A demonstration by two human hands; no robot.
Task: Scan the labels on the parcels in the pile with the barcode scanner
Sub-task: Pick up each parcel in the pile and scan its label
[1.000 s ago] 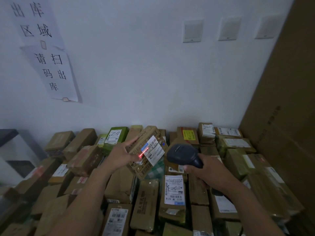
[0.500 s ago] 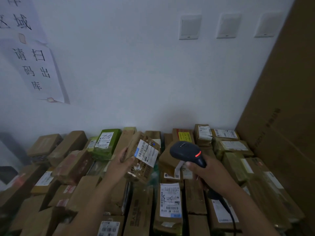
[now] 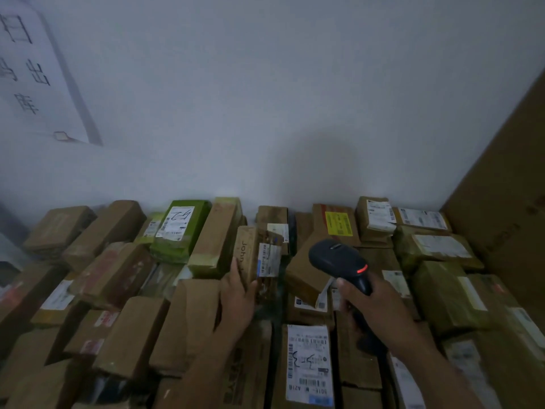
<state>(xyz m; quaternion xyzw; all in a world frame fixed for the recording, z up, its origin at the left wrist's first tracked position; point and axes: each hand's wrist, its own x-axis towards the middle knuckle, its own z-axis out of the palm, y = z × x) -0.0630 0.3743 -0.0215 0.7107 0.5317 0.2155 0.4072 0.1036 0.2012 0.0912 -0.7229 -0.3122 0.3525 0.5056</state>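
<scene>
- The left hand (image 3: 239, 296) grips the lower end of a brown parcel (image 3: 247, 252), with the fingers wrapped round its left edge and the thumb on the near face. It holds the parcel upright above the pile.
- The parcel's white label (image 3: 269, 260) is on the face turned right, toward the scanner. Its print is too blurred to read.
- The right hand (image 3: 380, 308) is closed round the handle of the black barcode scanner (image 3: 336, 258), which shows a red light on the back of its head. The head sits just right of the held parcel, with a narrow strip of air between them.
- The pile of parcels (image 3: 188, 326) fills the lower view, packed edge to edge. Its back row butts against the white wall (image 3: 265, 113).
- A tall cardboard sheet (image 3: 507, 202) bounds the right side and leans over the outer parcels.
- A green parcel (image 3: 180, 234) lies in the back row left of the held parcel. A parcel with a yellow label (image 3: 339, 224) lies behind the scanner.
- A paper sign (image 3: 29, 69) hangs on the wall at upper left.
- The open room for moving is the air above the box tops, in front of the wall.
</scene>
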